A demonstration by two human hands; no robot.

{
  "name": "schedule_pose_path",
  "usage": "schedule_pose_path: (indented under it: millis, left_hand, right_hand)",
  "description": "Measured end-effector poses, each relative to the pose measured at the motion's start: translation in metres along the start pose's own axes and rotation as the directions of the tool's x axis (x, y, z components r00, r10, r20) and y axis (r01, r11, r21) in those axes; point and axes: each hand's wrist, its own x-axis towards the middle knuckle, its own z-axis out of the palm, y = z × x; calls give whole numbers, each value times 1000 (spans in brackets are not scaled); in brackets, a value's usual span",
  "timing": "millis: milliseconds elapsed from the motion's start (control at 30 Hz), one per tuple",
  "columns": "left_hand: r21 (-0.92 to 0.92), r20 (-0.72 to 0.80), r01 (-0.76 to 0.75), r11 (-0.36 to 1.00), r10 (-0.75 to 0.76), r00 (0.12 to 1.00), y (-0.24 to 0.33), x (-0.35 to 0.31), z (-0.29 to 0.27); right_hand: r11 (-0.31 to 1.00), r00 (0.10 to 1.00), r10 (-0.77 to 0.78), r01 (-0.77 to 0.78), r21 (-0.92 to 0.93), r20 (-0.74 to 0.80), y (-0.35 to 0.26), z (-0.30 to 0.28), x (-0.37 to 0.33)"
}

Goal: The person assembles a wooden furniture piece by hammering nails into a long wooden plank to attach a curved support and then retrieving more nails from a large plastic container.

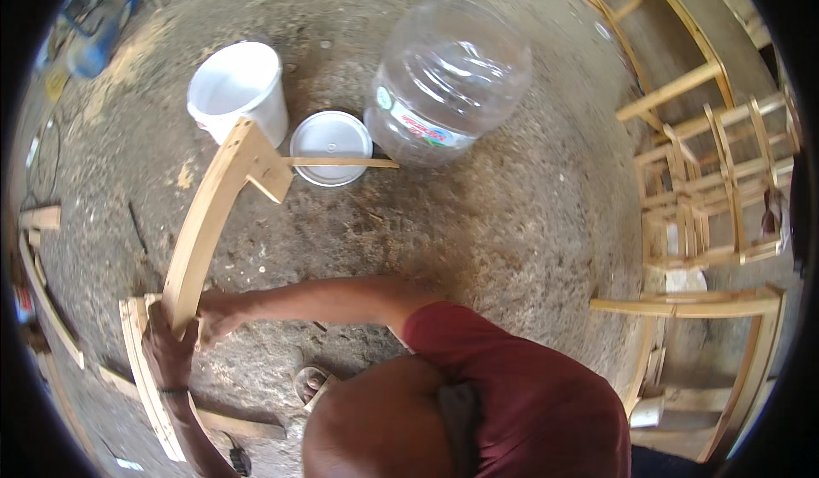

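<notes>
A pale wooden beam (200,230) rises from a wooden frame (141,367) at the lower left, with an angled block (270,173) joined at its far end. A forearm with a dark wristband enters from the lower edge. I take its hand as my left hand (169,346); its fingers wrap the beam's near end. My right hand does not show. A person in a dark red shirt (529,384) bends low across the lower middle, reaching left with one arm (324,299). That person's hand (217,311) is at the beam's right side, its fingers partly hidden.
Beyond the beam stand a white bucket (243,85), a round white lid (331,132) and a large clear plastic bottle (452,77). A thin wooden strip (345,163) crosses the lid. Wooden frames (717,179) line the right side. Loose wood (239,427) lies at lower left.
</notes>
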Motion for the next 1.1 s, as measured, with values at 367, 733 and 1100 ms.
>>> schedule_pose_path:
  millis: [367,733,1100]
  left_hand:
    - [32,18,-76,997,75,997,3,23,-19]
    - [-73,60,23,997,-18,998,-3,40,-16]
    - [14,96,224,974,-225,970,2,41,-12]
  right_hand:
    - [946,966,-209,240,219,-155,28,20,25]
    - [982,992,98,-84,170,-74,3,13,20]
    - [981,975,191,-184,66,-111,11,22,19]
